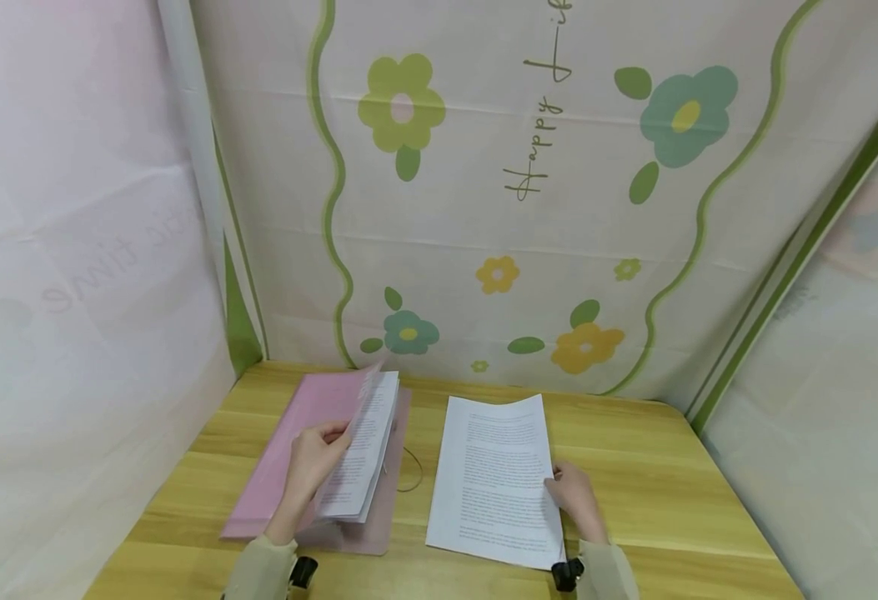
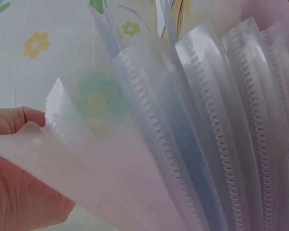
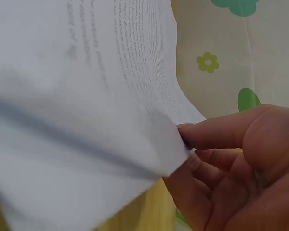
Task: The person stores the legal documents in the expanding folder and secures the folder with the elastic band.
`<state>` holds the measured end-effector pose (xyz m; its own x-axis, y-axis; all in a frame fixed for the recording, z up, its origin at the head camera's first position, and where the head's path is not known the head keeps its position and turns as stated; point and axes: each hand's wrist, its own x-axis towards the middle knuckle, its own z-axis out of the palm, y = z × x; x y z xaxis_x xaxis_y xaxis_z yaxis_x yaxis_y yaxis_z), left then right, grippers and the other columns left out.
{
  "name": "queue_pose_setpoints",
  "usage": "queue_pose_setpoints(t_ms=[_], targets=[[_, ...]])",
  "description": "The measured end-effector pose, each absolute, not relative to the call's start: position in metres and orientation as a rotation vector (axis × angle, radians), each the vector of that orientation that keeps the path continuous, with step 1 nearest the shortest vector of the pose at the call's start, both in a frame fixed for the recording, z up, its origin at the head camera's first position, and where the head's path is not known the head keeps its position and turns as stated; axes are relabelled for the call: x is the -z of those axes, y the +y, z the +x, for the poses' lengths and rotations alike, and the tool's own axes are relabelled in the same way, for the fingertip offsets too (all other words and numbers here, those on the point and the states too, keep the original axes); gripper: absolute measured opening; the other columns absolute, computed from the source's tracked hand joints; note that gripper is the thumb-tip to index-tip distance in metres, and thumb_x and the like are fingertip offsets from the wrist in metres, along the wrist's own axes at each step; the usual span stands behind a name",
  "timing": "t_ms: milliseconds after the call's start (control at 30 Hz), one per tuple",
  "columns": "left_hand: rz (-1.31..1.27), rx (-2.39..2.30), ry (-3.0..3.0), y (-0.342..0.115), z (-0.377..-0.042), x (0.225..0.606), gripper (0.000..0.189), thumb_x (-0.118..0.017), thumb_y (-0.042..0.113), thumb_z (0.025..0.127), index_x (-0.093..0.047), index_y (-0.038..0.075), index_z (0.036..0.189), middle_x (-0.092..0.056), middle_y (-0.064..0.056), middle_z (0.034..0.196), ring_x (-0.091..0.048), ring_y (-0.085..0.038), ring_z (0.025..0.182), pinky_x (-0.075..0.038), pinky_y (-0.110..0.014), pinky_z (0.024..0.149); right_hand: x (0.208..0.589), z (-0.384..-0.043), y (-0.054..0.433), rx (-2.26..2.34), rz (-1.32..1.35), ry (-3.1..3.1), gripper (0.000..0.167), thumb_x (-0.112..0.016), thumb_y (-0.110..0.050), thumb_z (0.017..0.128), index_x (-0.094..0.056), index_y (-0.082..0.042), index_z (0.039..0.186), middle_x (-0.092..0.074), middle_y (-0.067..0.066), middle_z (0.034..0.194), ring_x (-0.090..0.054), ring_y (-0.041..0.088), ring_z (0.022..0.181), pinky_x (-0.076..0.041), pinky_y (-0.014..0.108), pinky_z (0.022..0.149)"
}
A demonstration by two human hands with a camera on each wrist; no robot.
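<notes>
On the left of the table, a pink display-book folder (image 1: 329,396) lies partly open, with printed pages (image 1: 359,467) showing inside it. My left hand (image 1: 314,458) pinches a translucent sheet of the folder by its edge and holds it raised. In the left wrist view, several clear plastic pockets (image 2: 207,91) with slotted edges fan out beside that sheet. To the right lies white printed paper (image 1: 494,475). My right hand (image 1: 575,496) pinches its right edge between thumb and fingers. The right wrist view shows the paper (image 3: 86,96) bending up toward the fingertips.
A thin elastic cord (image 1: 419,475) loops out from the folder's right side onto the wooden table (image 1: 656,492). Behind the table hangs a flowered white cloth (image 1: 454,192), with more cloth walls at left and right.
</notes>
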<state>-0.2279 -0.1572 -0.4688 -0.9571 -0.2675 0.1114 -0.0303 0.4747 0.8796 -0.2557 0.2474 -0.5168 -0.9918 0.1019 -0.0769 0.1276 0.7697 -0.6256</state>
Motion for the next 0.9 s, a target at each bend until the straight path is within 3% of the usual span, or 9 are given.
queue_pose_setpoints(t_ms=[200,500,900], targets=[[0.266,1.472,-2.495,-0.158,-0.230,0.469,0.028,-0.065,0.015,0.090,-0.074,0.000,0.112,-0.076,-0.017,0.104,-0.074,-0.022,0.091,-0.051,-0.020,0.069,0.522,-0.258,0.254,1.103,0.194,2.900,0.013,-0.056,-0.004,0.082,-0.064,0.004,0.088,-0.065,0.013,0.079,-0.050,0.019,0.065,-0.038,0.028,0.056],[0.271,1.455,-2.465,-0.159,-0.229,0.467,0.028,-0.067,0.015,0.087,-0.075,-0.001,0.108,-0.077,-0.018,0.098,-0.074,-0.020,0.086,-0.050,-0.020,0.067,0.526,-0.257,0.257,1.303,0.236,2.726,0.015,-0.056,-0.004,0.089,-0.059,0.006,0.100,-0.055,0.003,0.062,-0.041,0.011,0.048,-0.034,0.026,0.048],[0.299,1.469,-2.483,-0.162,-0.231,0.468,0.029,-0.066,0.016,0.088,-0.075,0.000,0.110,-0.077,-0.017,0.100,-0.073,-0.018,0.089,-0.049,-0.018,0.069,0.523,-0.255,0.256,1.394,0.251,2.670,0.019,-0.057,-0.006,0.091,-0.059,0.007,0.105,-0.068,0.007,0.075,-0.056,0.013,0.060,-0.041,0.028,0.057]])
